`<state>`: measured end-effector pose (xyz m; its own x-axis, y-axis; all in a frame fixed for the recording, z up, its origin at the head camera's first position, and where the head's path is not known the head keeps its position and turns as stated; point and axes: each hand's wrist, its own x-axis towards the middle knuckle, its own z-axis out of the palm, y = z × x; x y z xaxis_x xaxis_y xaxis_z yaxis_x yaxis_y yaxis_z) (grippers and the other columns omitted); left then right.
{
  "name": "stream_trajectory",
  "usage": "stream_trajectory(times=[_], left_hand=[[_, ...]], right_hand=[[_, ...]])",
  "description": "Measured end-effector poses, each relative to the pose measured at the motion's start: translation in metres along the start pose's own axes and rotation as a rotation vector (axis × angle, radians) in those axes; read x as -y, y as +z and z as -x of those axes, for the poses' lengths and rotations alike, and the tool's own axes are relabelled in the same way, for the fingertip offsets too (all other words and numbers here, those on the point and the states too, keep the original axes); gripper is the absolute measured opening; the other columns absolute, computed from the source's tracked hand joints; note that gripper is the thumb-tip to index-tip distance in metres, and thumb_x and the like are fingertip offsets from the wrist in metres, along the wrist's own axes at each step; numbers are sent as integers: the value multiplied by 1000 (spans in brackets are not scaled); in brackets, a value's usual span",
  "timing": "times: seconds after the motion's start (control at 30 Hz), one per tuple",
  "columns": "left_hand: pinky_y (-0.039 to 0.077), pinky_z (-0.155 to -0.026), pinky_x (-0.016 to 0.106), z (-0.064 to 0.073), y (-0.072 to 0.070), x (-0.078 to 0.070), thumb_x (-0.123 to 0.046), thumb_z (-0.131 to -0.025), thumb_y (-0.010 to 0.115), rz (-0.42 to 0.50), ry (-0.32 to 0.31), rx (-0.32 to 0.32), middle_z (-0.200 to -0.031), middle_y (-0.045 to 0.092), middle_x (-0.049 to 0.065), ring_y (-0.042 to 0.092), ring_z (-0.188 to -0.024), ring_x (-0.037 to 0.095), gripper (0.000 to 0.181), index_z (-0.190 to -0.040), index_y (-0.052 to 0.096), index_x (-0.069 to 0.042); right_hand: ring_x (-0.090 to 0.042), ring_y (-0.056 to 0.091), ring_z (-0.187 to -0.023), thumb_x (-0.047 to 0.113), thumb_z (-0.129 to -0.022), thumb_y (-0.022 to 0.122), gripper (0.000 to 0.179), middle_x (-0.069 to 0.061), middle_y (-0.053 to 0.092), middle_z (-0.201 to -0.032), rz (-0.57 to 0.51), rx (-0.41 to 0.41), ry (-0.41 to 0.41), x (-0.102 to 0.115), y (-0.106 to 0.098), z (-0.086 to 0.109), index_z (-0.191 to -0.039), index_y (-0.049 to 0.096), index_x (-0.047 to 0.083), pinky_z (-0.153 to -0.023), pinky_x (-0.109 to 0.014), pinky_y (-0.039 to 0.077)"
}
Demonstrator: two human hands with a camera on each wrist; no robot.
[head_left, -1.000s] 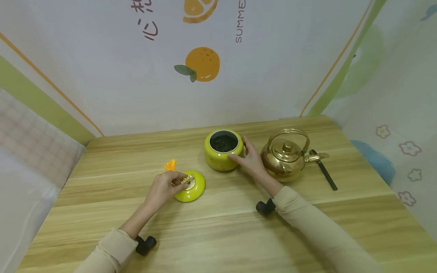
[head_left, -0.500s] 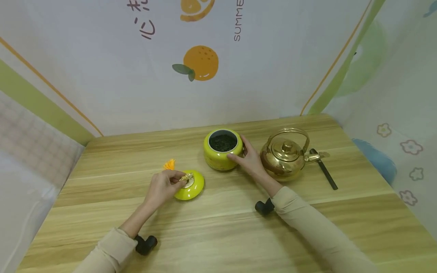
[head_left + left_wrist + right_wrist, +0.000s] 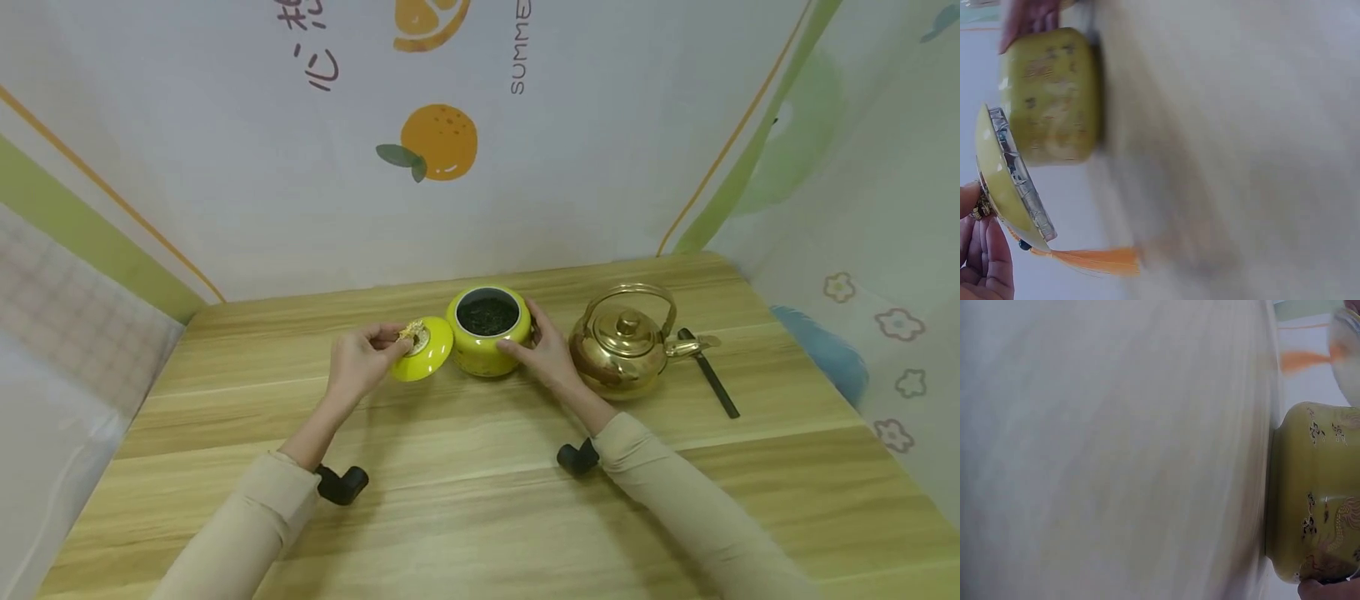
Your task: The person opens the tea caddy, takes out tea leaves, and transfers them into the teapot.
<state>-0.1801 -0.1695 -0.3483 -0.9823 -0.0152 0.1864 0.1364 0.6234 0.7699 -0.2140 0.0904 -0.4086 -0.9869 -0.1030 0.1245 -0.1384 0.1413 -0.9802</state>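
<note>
The left hand (image 3: 358, 360) pinches the gold knob (image 3: 982, 207) of a yellow lid (image 3: 433, 354). That lid is tilted in the air just left of an open yellow jar (image 3: 478, 358), and its foil-like inner rim (image 3: 1022, 178) shows in the left wrist view. From the lid hangs an orange tassel (image 3: 1100, 259). Dark leaves, like loose tea (image 3: 487, 317), lie inside the jar, which stands upright on the table. With thumb in front and fingers behind, the right hand (image 3: 551, 354) grips the jar's right side; part of those fingers is hidden.
Right of the jar stands a gold kettle (image 3: 617, 362) with a raised handle, its spout pointing right. A dark stick (image 3: 718, 385) lies partly under the spout. The wooden table (image 3: 465, 517) meets a printed cloth wall (image 3: 562, 192) at the back.
The left hand has lifted the lid off the table, moved it up and away toward the jar, and tilted it. The right hand keeps its place on the jar.
</note>
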Motion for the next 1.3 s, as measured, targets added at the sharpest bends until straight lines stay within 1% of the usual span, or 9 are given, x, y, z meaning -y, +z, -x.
stream_trajectory(times=[0.1,0.2,0.33,0.53,0.67,0.8,0.93,1.17,1.3], left_hand=[[50,-63,15,-12,1,-11,-18,-85,70,24,-30,-7,-97,70,16,65,-84,24,27,-107,70,-2],[50,-64,15,-23,5,-23,-19,-85,70,55,-36,-3,-99,70,16,65,-86,25,29,-108,70,-2],[53,-66,20,-34,15,-36,-17,-85,70,71,-12,12,-99,70,17,66,-87,26,29,-109,69,-1],[56,-70,28,-47,33,-54,-14,-84,70,84,30,31,-95,71,16,67,-85,25,25,-105,71,-1],[57,-70,29,-52,43,-62,-15,-84,70,58,55,52,-94,72,14,68,-84,23,25,-105,71,-3],[57,-69,29,-56,50,-67,-15,-84,70,15,96,71,-93,72,13,69,-82,22,23,-103,72,-2],[57,-70,30,-57,54,-68,-13,-83,71,-21,123,80,-92,72,13,69,-81,23,22,-102,72,-2],[57,-71,30,-60,60,-68,-11,-82,71,-58,142,88,-93,73,12,69,-82,23,21,-101,72,-2],[57,-71,31,-60,62,-68,-10,-82,71,-73,153,85,-94,73,12,69,-82,23,20,-100,72,-2]], right_hand=[[-25,26,-141,11,-80,74,86,-15,25,-154,-1,-2,-5,1,0,0,-148,23,3,-116,-32,22],[-25,26,-141,10,-80,74,85,-15,25,-153,-5,-6,-12,1,0,0,-148,23,2,-116,-32,22],[-25,25,-141,10,-80,74,86,-15,24,-154,-3,-2,-12,0,1,1,-148,23,1,-116,-32,22],[-24,25,-141,12,-81,74,85,-15,24,-154,13,-1,-1,-3,1,-1,-148,23,2,-116,-31,22],[-24,24,-142,13,-81,74,86,-15,22,-154,27,-5,-15,-3,1,-1,-148,22,1,-116,-31,21],[-24,25,-141,13,-81,75,86,-15,24,-153,20,-2,-29,-4,0,-1,-148,22,0,-116,-31,21],[-26,23,-142,12,-81,74,87,-16,21,-154,3,14,-11,-1,0,0,-148,20,-1,-116,-33,20],[-32,20,-142,4,-83,70,82,-23,17,-154,15,31,0,28,-1,13,-146,18,-8,-117,-40,19],[-31,20,-142,3,-83,69,82,-23,18,-153,7,33,-9,31,-1,14,-146,18,-8,-117,-39,19]])
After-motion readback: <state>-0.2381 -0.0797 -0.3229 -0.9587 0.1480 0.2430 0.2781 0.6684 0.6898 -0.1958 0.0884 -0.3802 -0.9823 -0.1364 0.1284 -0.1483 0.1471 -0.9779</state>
